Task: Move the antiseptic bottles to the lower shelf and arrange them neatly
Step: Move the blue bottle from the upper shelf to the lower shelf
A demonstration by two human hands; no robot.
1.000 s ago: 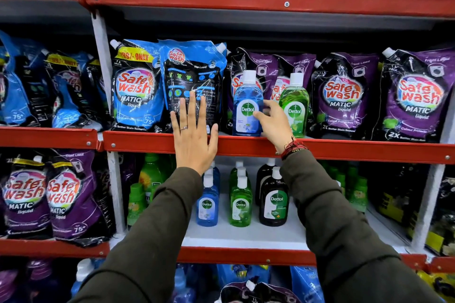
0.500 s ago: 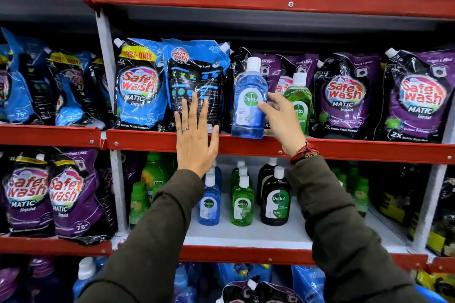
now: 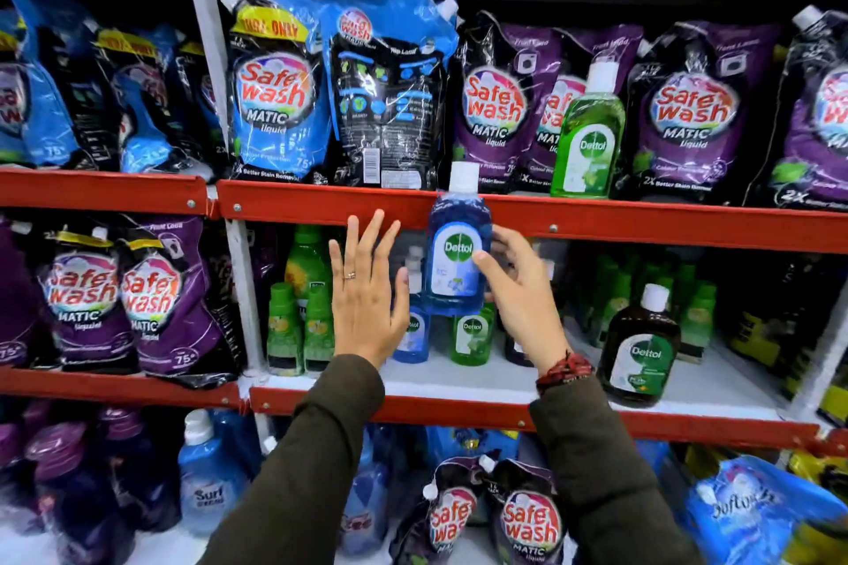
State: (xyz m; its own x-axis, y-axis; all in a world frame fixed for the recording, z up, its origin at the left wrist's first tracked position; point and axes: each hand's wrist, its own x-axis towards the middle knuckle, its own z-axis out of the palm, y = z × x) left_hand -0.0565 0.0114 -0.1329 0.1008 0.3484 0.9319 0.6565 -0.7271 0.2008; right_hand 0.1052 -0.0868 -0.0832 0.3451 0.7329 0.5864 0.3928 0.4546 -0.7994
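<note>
My right hand (image 3: 521,294) grips a blue Dettol bottle (image 3: 456,257) with a white cap, upright in the air in front of the red shelf rail (image 3: 642,225). A green Dettol bottle (image 3: 587,138) stands on the upper shelf among purple pouches. On the white lower shelf (image 3: 504,381) stand a small blue bottle (image 3: 413,337), a small green bottle (image 3: 472,337) and a brown Dettol bottle (image 3: 642,349) to the right; others are hidden behind my hands. My left hand (image 3: 367,294) is flat and spread, empty, beside the held bottle.
Blue Safe Wash pouches (image 3: 275,96) and purple ones (image 3: 688,115) fill the upper shelf. Small green bottles (image 3: 298,326) stand at the lower shelf's left, more green ones (image 3: 688,289) at the back right. Pouches and Surf bottles (image 3: 206,482) sit below.
My right hand has lifted the blue bottle off the upper shelf and brought it down in front of the rail. My left hand has dropped from the pouches to the lower shelf's level.
</note>
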